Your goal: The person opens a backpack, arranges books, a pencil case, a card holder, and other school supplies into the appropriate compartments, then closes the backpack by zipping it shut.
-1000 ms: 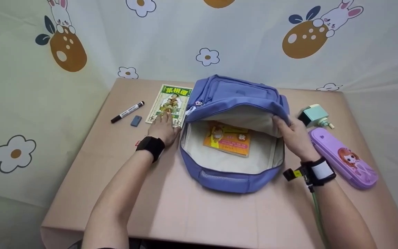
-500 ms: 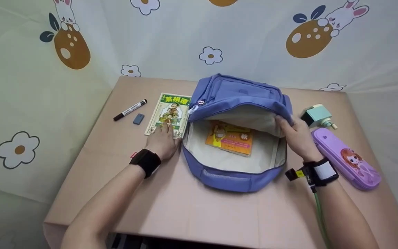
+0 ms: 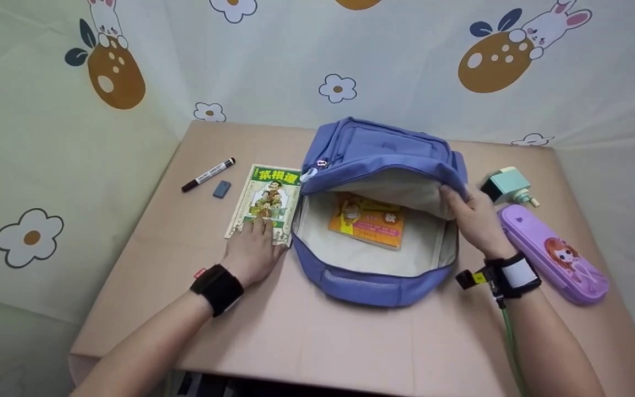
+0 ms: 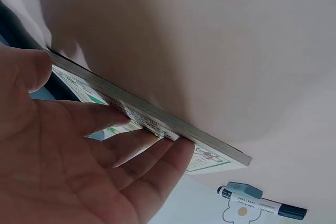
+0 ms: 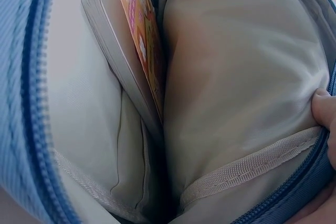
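My left hand lies with its fingers extended on the lower part of a green-and-white comic-style book, left of the backpack. In the left wrist view the fingertips touch the cover near the book's edge, with the thumb apart from the other fingers. My right hand pinches the raised flap of the blue backpack at its right side, thumb on the inner lining. Inside the unzipped main compartment lies an orange book; the right wrist view shows its page edges and cover.
A black-and-white marker and a small blue-grey eraser-like block lie at the left. Right of the backpack are a mint-green device resembling a pencil sharpener and a purple pencil case. A patterned cloth hangs behind the table.
The green book has slid toward the person under my left hand, which moved back with it. My right hand keeps holding the flap in the same place.
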The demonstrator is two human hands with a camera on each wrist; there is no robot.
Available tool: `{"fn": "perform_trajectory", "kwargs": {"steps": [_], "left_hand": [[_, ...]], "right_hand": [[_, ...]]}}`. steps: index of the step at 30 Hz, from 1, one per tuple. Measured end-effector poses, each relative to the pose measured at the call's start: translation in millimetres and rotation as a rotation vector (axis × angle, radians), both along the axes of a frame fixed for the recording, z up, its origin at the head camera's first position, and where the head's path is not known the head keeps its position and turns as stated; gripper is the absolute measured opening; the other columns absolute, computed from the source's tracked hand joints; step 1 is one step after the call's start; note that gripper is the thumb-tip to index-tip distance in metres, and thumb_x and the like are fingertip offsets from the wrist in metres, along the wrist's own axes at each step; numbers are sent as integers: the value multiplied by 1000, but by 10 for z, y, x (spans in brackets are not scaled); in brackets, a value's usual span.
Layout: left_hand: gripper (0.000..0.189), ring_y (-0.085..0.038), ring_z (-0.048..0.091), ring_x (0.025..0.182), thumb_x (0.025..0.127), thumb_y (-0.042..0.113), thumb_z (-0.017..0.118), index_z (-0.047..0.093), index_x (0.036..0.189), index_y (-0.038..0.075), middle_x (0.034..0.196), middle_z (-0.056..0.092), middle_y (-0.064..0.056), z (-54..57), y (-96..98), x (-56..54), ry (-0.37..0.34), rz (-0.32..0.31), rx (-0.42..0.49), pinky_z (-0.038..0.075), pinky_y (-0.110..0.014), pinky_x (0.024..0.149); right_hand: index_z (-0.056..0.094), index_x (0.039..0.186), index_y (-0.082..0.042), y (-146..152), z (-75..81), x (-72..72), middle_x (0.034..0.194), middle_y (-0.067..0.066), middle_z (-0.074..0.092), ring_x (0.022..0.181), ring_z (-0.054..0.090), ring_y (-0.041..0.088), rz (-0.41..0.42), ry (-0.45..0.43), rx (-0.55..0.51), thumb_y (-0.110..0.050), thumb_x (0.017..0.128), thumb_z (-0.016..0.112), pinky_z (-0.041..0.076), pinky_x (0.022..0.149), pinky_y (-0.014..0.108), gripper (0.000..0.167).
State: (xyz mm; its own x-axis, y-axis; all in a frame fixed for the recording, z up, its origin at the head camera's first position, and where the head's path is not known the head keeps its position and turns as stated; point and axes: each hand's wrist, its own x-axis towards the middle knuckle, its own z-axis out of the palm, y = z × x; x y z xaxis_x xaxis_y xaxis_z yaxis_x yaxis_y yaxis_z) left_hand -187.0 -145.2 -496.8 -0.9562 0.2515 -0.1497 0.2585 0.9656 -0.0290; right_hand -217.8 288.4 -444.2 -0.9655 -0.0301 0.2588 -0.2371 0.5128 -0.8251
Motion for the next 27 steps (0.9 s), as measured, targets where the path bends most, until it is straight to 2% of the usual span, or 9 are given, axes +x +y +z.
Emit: {"fn": "perform_trajectory", "kwargs": {"steps": [8, 12, 15, 19, 22, 24, 27], "left_hand": [[78, -48, 34, 143, 105, 53, 45, 36, 153, -8, 160, 28, -30, 30, -163, 322, -40, -38, 21, 42, -58, 107], [77, -51, 36, 141, 104, 51, 49, 39, 151, -10, 159, 30, -32, 80, -277, 464, -45, -55, 88, 41, -60, 107], [74, -52, 37, 140, 104, 50, 51, 42, 150, -8, 158, 32, -31, 115, -362, 520, -56, -52, 142, 40, -63, 107], [70, -49, 45, 133, 101, 45, 59, 46, 147, -7, 151, 43, -29, 134, -455, 496, -43, -57, 200, 44, -62, 103], [66, -43, 54, 118, 95, 40, 70, 52, 140, -5, 135, 54, -26, 139, -507, 417, -23, -36, 251, 51, -57, 92], [62, -39, 55, 108, 91, 39, 75, 57, 132, -5, 124, 56, -23, 138, -543, 354, -24, 9, 276, 52, -54, 84], [62, -36, 51, 99, 86, 44, 79, 58, 119, -4, 114, 54, -21, 150, -601, 274, -46, 118, 299, 50, -50, 76]], "right_hand": [[54, 83, 0, -51, 79, 30, 73, 5, 49, 66, 48, 16, -25, -17, 35, -31, 106, 58, 37, 55, 27, 39], [52, 83, 0, -63, 103, 29, 73, 5, 45, 67, 46, 17, -29, -14, 51, -30, 106, 56, 34, 56, 28, 38], [53, 83, -2, -51, 89, 18, 73, 4, 45, 66, 46, 16, -26, -15, 45, -35, 105, 57, 35, 55, 28, 39], [55, 84, -3, -24, 54, -6, 72, 4, 49, 62, 46, 15, -9, -5, 19, -39, 104, 58, 36, 52, 28, 42], [57, 84, -3, -11, 29, -18, 72, 5, 51, 61, 46, 16, 3, 3, 5, -41, 104, 59, 36, 51, 28, 43], [58, 84, -3, -9, 14, -20, 73, 5, 52, 62, 47, 16, 6, 0, 3, -42, 104, 59, 38, 52, 28, 44], [59, 84, -1, -10, -5, -9, 73, 5, 54, 62, 48, 16, 8, -10, -1, -42, 104, 59, 38, 53, 28, 45]]}}
